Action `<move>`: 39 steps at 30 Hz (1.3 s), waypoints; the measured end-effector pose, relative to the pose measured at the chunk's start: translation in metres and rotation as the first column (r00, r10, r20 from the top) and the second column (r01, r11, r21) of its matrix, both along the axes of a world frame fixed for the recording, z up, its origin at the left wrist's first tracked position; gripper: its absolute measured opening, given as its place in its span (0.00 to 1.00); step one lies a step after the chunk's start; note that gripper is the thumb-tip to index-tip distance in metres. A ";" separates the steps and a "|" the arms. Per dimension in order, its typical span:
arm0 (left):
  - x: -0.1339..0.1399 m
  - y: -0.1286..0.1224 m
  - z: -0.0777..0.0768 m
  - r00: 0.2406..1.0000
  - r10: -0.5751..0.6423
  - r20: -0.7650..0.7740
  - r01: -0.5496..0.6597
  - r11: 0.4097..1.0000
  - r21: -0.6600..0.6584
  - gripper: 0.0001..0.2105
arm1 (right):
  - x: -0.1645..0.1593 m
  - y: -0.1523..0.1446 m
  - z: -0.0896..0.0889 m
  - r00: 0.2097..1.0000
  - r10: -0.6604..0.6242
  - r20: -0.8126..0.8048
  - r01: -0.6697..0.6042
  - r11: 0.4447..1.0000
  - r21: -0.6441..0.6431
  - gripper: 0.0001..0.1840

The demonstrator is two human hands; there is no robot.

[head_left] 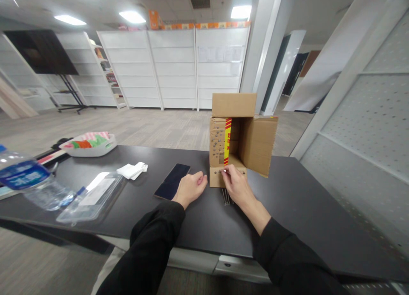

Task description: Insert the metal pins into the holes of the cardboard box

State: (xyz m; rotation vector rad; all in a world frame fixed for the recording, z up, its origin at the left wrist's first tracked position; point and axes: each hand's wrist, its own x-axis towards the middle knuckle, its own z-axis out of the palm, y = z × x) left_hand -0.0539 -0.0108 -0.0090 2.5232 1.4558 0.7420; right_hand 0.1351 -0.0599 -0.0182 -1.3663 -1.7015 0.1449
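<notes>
An open cardboard box stands on the dark table, its side flap swung out to the right and its top flap raised. Small grey round spots dot its left front flap, with more along the lower flap. My right hand is closed in a pinch at that lower flap, and a tiny bright tip shows at the fingertips; what it holds is too small to name. Several thin metal rods stick out below the hand. Left of the box, my left hand is curled closed beside a dark phone; its inside is hidden.
On the left are a water bottle lying tilted, a clear plastic case, crumpled white tissue and a white basket with colourful contents. A perforated panel rises along the right.
</notes>
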 end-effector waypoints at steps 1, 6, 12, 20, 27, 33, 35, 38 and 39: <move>0.000 0.000 0.000 1.000 -0.001 0.001 0.001 1.000 0.001 0.17 | -0.001 0.000 0.000 1.000 0.006 0.003 -0.006 1.000 -0.001 0.06; 0.000 -0.001 0.002 1.000 0.004 0.002 -0.004 1.000 -0.007 0.17 | -0.002 0.000 0.000 1.000 0.029 0.009 -0.030 1.000 0.004 0.06; 0.000 -0.002 0.003 1.000 0.002 0.005 -0.002 1.000 -0.013 0.17 | -0.002 0.001 0.000 0.999 0.016 0.029 -0.016 1.000 0.004 0.05; 0.000 -0.001 0.001 1.000 0.001 -0.014 -0.001 1.000 -0.003 0.17 | 0.000 0.005 -0.003 1.000 0.012 0.017 -0.012 1.000 0.018 0.05; 0.001 -0.002 0.004 1.000 0.009 -0.015 -0.010 1.000 -0.009 0.17 | 0.003 0.010 -0.008 0.997 -0.024 0.074 0.021 0.999 0.037 0.05; 0.002 -0.003 0.004 1.000 0.013 -0.022 -0.014 1.000 -0.013 0.17 | 0.002 0.012 -0.006 0.991 -0.042 0.130 0.035 0.998 0.049 0.07; 0.001 -0.002 0.003 0.999 0.014 -0.029 -0.015 1.000 -0.014 0.17 | 0.002 0.013 -0.005 0.985 -0.050 0.165 0.041 0.998 0.057 0.08; 0.001 -0.002 0.003 0.999 0.012 -0.031 -0.012 1.000 -0.011 0.17 | 0.003 0.012 -0.005 0.980 -0.049 0.191 0.039 0.998 0.059 0.09; 0.000 -0.002 0.002 0.999 0.012 -0.030 -0.012 1.000 -0.010 0.17 | 0.003 0.012 -0.005 0.981 -0.047 0.187 0.037 0.998 0.058 0.09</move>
